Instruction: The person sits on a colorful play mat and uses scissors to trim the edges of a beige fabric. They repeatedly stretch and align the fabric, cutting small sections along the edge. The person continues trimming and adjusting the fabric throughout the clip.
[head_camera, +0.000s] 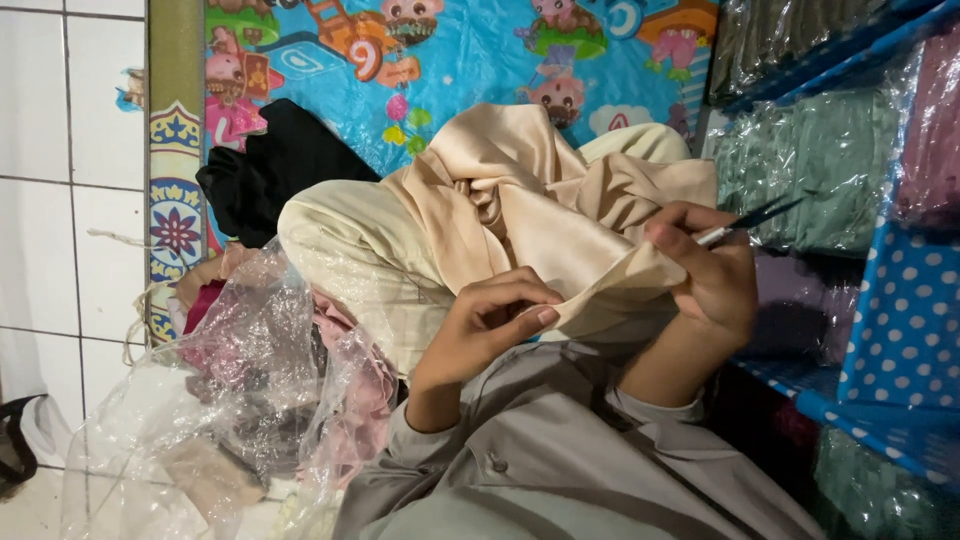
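Where the two hands meet, item one: a beige cloth (520, 215), satin-like, bunched and folded, lying over the person's lap near the middle of the view. Left hand (485, 325): fingers curled, thumb and forefinger pinching the lower edge of the cloth. Right hand (715, 275): closed around the cloth's corner and also gripping a slim pen-like tool (750, 222) with a pale shaft and dark tip; its exact kind cannot be told from this view. Both forearms wear grey sleeves (560, 450) with buttoned cuffs. Beneath the cloth: a cream garment (350, 250), partly covered. Beside it, toward the wall: a black cloth (270, 165), loosely heaped. Nearer the camera: a clear plastic bag (210, 400), crumpled, holding pink fabric (350, 390). Underlay: a bright blue play mat (480, 50) with cartoon figures. Along one side: a blue polka-dot rack (905, 310) holding wrapped stacks of green fabric (820, 170) and purple fabric. Opposite side: white wall tiles (60, 150).
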